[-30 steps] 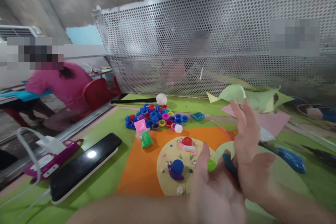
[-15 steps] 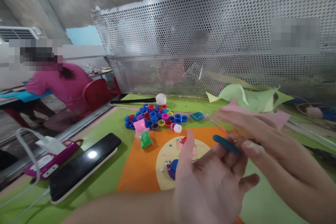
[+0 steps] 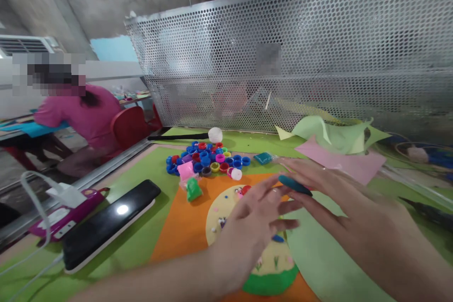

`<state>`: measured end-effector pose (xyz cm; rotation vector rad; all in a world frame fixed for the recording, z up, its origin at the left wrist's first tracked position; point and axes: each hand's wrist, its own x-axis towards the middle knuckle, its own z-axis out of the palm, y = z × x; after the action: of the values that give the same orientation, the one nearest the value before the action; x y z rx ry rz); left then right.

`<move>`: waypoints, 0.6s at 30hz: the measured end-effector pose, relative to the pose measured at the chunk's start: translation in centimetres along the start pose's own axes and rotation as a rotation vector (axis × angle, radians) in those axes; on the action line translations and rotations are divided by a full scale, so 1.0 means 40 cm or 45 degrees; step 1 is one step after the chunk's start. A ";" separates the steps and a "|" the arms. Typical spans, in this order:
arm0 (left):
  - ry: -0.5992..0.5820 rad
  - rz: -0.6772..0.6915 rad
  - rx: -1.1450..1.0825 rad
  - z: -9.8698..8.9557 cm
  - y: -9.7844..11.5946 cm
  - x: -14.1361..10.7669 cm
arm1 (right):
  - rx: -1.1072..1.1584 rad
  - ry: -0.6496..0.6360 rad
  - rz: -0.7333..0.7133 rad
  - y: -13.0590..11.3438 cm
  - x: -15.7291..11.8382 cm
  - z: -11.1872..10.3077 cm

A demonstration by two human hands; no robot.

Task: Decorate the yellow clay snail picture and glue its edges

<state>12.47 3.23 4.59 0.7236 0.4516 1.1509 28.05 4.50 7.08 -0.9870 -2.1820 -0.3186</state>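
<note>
A teal clay roll point(image 3: 295, 185) is pinched between the fingers of my right hand point(image 3: 348, 212), and the fingertips of my left hand point(image 3: 247, 226) touch its left end. Both hands hover over an orange sheet point(image 3: 177, 226) bearing a cream round piece point(image 3: 215, 212) with a green lower edge point(image 3: 271, 283) and small coloured clay figures. My left hand and forearm cover part of that picture. Behind it lie many coloured bottle caps point(image 3: 203, 158), a pink packet point(image 3: 186, 170), a green packet point(image 3: 193, 189) and a teal packet point(image 3: 264, 158).
A black phone point(image 3: 113, 224) and a purple power strip point(image 3: 67, 212) with white cables lie at left. Paper scraps point(image 3: 339, 155) lie back right, before a perforated metal screen point(image 3: 300, 56). A dark tool point(image 3: 428, 212) is far right. A person in pink point(image 3: 88, 108) sits at another table.
My left hand has turned from palm up to palm down and moved left, uncovering the green lower edge. The teal roll has shifted slightly left and up, from my left fingers into my right hand's fingers.
</note>
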 end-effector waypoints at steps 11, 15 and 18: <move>0.095 0.282 0.737 -0.128 0.054 -0.043 | 0.347 -0.158 0.148 -0.023 -0.012 0.057; -0.012 0.293 0.852 -0.130 0.035 -0.056 | 0.551 -0.357 0.154 -0.044 -0.031 0.086; 0.034 0.276 0.888 -0.137 0.035 -0.060 | 0.692 -0.418 0.196 -0.055 -0.037 0.097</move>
<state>7.05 2.84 1.68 1.3881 0.8295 1.2069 25.17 4.05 3.39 -0.9255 -2.2725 0.5201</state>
